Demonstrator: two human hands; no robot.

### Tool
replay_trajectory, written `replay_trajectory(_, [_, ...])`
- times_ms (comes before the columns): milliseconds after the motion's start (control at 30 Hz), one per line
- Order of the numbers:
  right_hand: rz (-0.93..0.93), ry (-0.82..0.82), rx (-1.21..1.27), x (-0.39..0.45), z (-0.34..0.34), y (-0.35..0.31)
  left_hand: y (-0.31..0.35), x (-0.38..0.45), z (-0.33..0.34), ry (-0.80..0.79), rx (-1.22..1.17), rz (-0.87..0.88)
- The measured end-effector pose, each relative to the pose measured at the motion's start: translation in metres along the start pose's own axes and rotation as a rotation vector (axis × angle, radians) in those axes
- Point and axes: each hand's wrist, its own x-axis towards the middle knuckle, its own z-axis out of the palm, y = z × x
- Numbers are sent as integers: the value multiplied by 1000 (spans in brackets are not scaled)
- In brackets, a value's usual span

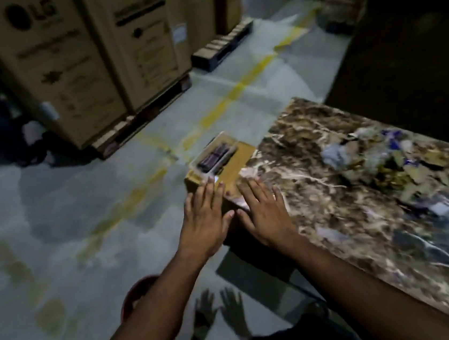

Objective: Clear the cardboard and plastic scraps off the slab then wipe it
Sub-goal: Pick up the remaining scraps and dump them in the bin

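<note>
Both hands flat, fingers spread, gripping nothing: left hand (205,216) above cardboard box (231,166), right hand (264,210) at marble slab (317,187) corner. Cardboard and plastic scraps (384,162) heaped mid-slab (blurred). Clear plastic tray (213,154) atop box.

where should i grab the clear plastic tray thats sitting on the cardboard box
Grip the clear plastic tray by its two long rims, coming from above at the near end. It lies flat on the cardboard box, its raised thin edges give a hold, and both open hands, left hand and right hand, are already close.
</note>
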Motion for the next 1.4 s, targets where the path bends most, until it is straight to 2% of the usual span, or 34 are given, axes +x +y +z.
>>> replay_trajectory(133, [229,63,25,-24,-27,91,82,55,26,-40,-8,197])
replay_trajectory(367, [496,112,71,-81,-67,262,254,137,81,-151,-16,453])
replay_trajectory(533, [610,126,76,-117,-89,354,342,179,100,-207,-52,494])
replay_trajectory(667, [647,129,98,-134,-94,400,370,195,115,-258,-49,519])
replay_trajectory(833, [705,133,134,-132,-109,451,372,226,123,-251,-81,528])
replay_trajectory(967, [753,124,155,-118,-119,501,366,260,127,-249,-164,383])
replay_trajectory(1100, [790,33,103,-97,-123,550,357,283,144,-365,-244,249])
replay_trajectory(1267, [768,-142,101,-66,-117,585,363,288,170,-511,-259,281])
replay_trajectory(1400, [682,-224,110,-66,-95,569,373,280,183,-481,-290,287])
